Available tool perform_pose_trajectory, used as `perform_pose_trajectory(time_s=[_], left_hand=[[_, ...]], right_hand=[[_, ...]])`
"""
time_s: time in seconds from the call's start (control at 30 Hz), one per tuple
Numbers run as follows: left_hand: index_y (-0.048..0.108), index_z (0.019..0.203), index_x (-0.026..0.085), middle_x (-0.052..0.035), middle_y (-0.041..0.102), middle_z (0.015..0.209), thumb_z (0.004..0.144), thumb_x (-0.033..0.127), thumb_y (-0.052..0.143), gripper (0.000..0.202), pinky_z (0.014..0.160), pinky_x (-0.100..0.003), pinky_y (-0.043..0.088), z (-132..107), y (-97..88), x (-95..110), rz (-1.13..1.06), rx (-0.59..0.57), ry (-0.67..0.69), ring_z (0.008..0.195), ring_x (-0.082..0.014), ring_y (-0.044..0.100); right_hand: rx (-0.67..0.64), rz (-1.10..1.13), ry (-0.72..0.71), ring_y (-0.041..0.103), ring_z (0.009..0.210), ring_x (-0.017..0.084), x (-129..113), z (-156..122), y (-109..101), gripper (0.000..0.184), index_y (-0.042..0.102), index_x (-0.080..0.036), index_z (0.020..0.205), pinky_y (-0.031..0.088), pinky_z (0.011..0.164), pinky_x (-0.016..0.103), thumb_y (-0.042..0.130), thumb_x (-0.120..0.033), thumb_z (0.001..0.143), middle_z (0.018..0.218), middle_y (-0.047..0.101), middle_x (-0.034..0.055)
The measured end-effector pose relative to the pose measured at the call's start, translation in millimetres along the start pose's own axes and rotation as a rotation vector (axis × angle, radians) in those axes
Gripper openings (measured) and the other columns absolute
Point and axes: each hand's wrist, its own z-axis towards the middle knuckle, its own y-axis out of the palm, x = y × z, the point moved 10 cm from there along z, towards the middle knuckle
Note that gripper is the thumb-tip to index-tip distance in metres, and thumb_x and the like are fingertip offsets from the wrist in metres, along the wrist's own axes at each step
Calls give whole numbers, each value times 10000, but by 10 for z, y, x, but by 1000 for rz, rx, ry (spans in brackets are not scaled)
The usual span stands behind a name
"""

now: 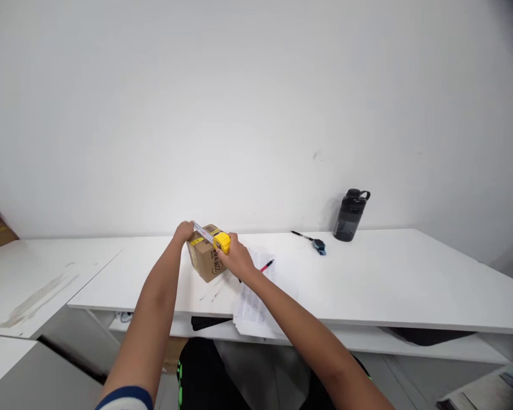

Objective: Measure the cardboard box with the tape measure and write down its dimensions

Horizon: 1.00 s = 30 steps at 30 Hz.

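Observation:
A small brown cardboard box (206, 261) stands on the white table (367, 279). A yellow tape measure (223, 241) rests against the box's top right edge, its blade pulled out leftward across the box top. My right hand (238, 259) is closed around the yellow case. My left hand (183, 231) pinches the free end of the blade at the box's left top edge.
A stack of printed papers (252, 307) lies under my right forearm, with a red pen (267, 265) on it. Farther right are a black pen (301, 235), a small blue object (319, 246) and a dark water bottle (350, 215). A second table (34, 285) adjoins at left.

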Motion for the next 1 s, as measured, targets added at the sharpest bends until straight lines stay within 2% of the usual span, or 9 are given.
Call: perform_pose_trajectory(time_s=[0.1, 0.17, 0.27, 0.53, 0.67, 0.77, 0.83, 0.93, 1.0], left_hand=[[606, 828, 160, -69, 672, 881, 904, 396, 536, 258, 691, -286, 477, 40, 169, -150, 25, -51, 40, 769, -162, 622], [589, 758, 177, -81, 687, 861, 879, 387, 545, 246, 666, -274, 457, 76, 251, -210, 41, -70, 64, 781, -186, 631], [573, 713, 194, -66, 691, 833, 830, 420, 586, 255, 663, -271, 442, 124, 325, -267, 77, -95, 98, 796, -205, 625], [579, 784, 207, -61, 697, 888, 860, 469, 520, 279, 697, -291, 423, 60, 386, -373, 159, -91, 113, 812, -210, 611], [599, 864, 213, -90, 702, 937, 889, 566, 434, 391, 741, -331, 430, -58, 312, -424, 158, -52, 93, 854, -250, 626], [606, 999, 214, -123, 699, 1012, 905, 640, 328, 517, 789, -365, 436, -214, 132, -552, 121, -7, 73, 940, -294, 635], [597, 1077, 216, -135, 688, 1085, 912, 657, 276, 570, 834, -377, 435, -394, -19, -714, 88, 27, 59, 1024, -310, 624], [599, 1095, 224, -124, 678, 1137, 939, 626, 197, 589, 897, -386, 436, -805, -194, -1068, 38, 85, 24, 1093, -297, 607], [592, 1101, 226, -117, 668, 1155, 964, 565, 158, 567, 941, -391, 433, -1136, -262, -1339, 10, 137, -16, 1126, -278, 595]], right_hand=[[-46, -32, -29, 644, 991, 271, 11, 68, 95, 646, 259, -248, 1443, 473, 791, 362, 512, -322, 853, 1245, 615, 104], [-62, -51, -68, 631, 1032, 278, -17, 119, 178, 648, 273, -258, 1454, 475, 817, 373, 509, -309, 852, 1346, 554, 109], [-66, -63, -80, 601, 1093, 295, -29, 180, 264, 634, 304, -240, 1446, 470, 848, 384, 508, -302, 849, 1341, 556, 117], [-82, 2, -50, 625, 1040, 303, 37, 146, 271, 643, 304, -249, 1434, 479, 847, 413, 545, -317, 841, 1291, 590, 113], [-86, 42, -72, 646, 983, 287, 69, 46, 241, 660, 296, -280, 1440, 495, 823, 411, 556, -345, 837, 1223, 629, 75], [-76, 64, -89, 649, 961, 286, 51, 1, 145, 611, 342, -319, 1415, 500, 807, 419, 550, -412, 847, 1167, 656, 45], [-17, 88, -72, 649, 943, 286, 35, 14, -3, 598, 359, -324, 1408, 501, 809, 432, 538, -463, 855, 1126, 666, 48], [84, 192, -32, 648, 877, 267, 19, 75, -231, 663, 334, -300, 1428, 517, 781, 425, 544, -528, 842, 1078, 663, 68], [103, 284, 14, 638, 821, 240, 45, 120, -282, 709, 330, -288, 1421, 536, 727, 399, 583, -537, 808, 1079, 646, 76]])
